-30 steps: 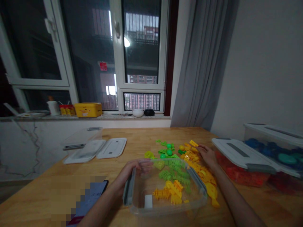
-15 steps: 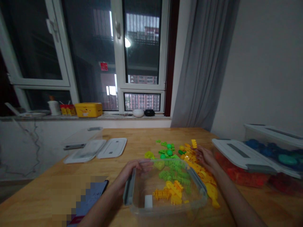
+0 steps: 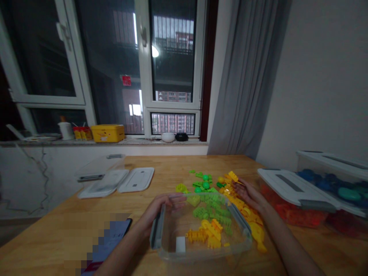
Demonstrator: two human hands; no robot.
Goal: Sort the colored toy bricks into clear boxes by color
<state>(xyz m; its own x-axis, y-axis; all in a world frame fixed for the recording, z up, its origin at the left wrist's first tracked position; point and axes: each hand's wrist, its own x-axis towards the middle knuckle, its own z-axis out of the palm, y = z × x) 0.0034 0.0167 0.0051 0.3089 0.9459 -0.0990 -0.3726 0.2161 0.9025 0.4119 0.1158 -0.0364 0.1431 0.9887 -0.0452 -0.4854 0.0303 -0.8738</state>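
Block is located at the far end of the yellow pile, just beyond and slightly left of the right fingertips. Its long axis is slanted in view, from far left to near right, with the near-right end toward the right hand. Right grip: narrow, and judged to be closed on the block by the fingertips; finger contact is too small to be resolved fully. The right hand is clearly the nearer of the 2. From this grip, the open box is placed to the left and nearer the wearer, with its right side between.

Left hand is set against the far-left corner of the box, its fingers seen through the clear wall; whether that grip is closed cannot be told. Several inner pieces, yellow, are contained in the box. Green pieces and 3 green balls are spread beyond it on the desk. A red-filled box is stood at right; 2 lids and a phone are noted at left.
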